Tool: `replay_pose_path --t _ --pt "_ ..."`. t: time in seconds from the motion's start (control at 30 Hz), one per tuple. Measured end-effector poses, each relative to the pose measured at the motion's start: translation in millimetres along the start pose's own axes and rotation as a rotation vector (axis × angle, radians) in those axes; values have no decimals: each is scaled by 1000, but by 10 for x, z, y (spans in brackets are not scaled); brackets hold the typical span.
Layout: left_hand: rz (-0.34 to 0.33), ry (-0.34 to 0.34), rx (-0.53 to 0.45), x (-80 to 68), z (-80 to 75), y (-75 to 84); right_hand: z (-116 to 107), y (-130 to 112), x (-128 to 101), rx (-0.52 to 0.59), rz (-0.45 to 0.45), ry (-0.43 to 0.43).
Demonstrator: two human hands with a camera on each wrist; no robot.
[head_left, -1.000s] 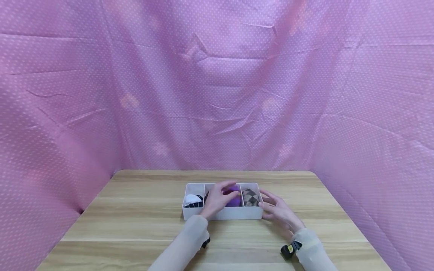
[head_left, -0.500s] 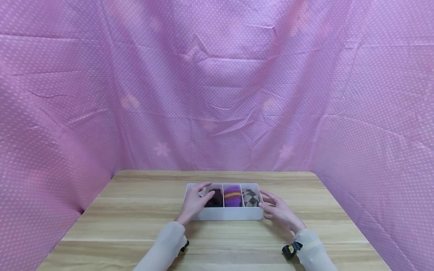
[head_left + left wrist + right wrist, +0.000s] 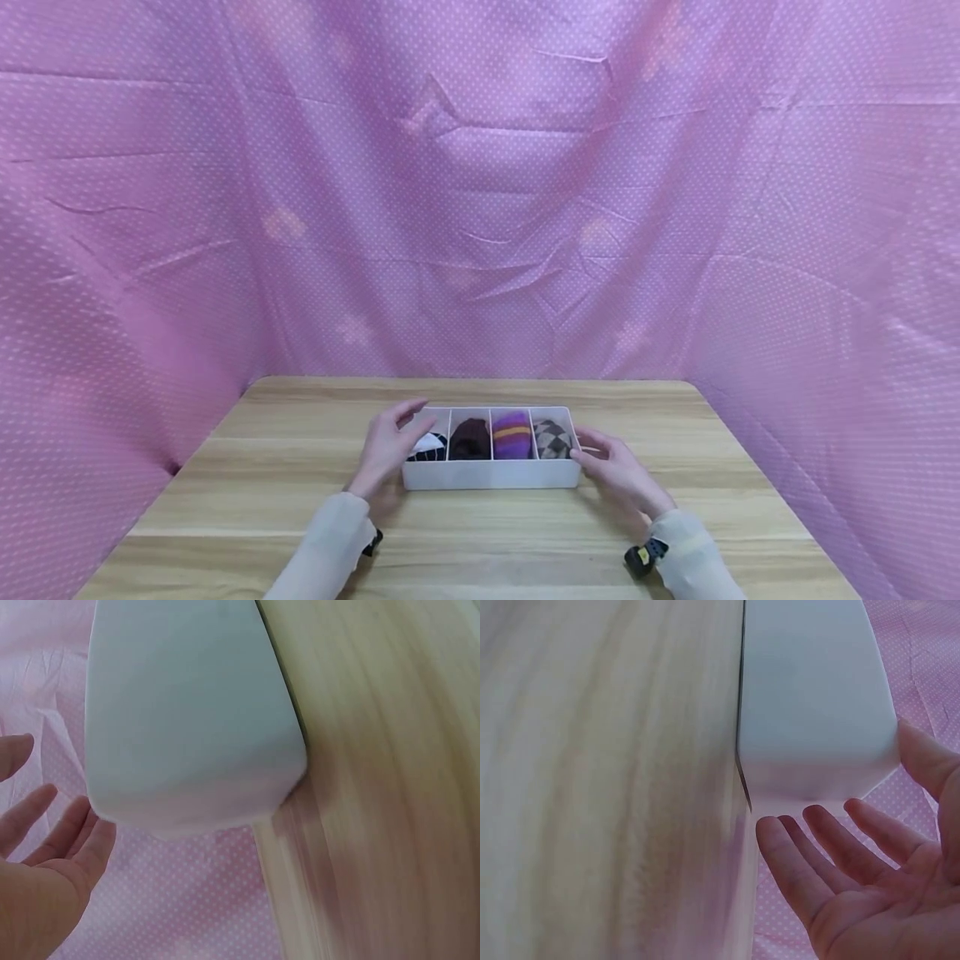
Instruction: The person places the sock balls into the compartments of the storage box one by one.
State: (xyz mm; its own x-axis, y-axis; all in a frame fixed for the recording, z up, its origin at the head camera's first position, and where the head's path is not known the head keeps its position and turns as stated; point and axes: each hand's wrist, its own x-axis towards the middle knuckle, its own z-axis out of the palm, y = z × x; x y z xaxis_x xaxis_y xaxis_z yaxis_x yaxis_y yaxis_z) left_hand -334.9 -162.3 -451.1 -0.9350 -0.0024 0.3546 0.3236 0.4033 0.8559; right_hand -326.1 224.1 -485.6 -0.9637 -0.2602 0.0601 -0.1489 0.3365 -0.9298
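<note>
A white box [image 3: 491, 475] with dividers stands on the table. From left to right, its compartments hold what look like rolled socks: a white one with black grid [image 3: 429, 451], a dark brown one [image 3: 470, 440], a purple one with an orange stripe [image 3: 512, 437], and a grey-brown checkered one [image 3: 552, 440]. My left hand [image 3: 385, 446] is at the box's left end with fingers spread, holding nothing; in the left wrist view its fingertips come close to the box edge. At the right end, my right hand [image 3: 621, 477] touches the rim with its thumb, its other fingers extended beside the end wall.
The wooden table [image 3: 480, 542] reaches forward to a pink dotted curtain [image 3: 480, 208], which hangs at the back and on both sides. Each wrist wears a dark strap with a small camera [image 3: 641, 557].
My left hand has moved left from above the purple sock, past the brown one, to the box's left end. The socks stay in their compartments. My right hand has stayed at the right end.
</note>
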Motion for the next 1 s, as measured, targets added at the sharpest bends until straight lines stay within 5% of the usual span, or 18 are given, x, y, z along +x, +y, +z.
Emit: replay_pose_path --t 0.67,1.0 --pt "-16 37 5 -21 -266 -189 52 -17 45 147 -29 -22" --pt "-8 48 142 4 -448 -309 84 -141 103 -38 -57 64"
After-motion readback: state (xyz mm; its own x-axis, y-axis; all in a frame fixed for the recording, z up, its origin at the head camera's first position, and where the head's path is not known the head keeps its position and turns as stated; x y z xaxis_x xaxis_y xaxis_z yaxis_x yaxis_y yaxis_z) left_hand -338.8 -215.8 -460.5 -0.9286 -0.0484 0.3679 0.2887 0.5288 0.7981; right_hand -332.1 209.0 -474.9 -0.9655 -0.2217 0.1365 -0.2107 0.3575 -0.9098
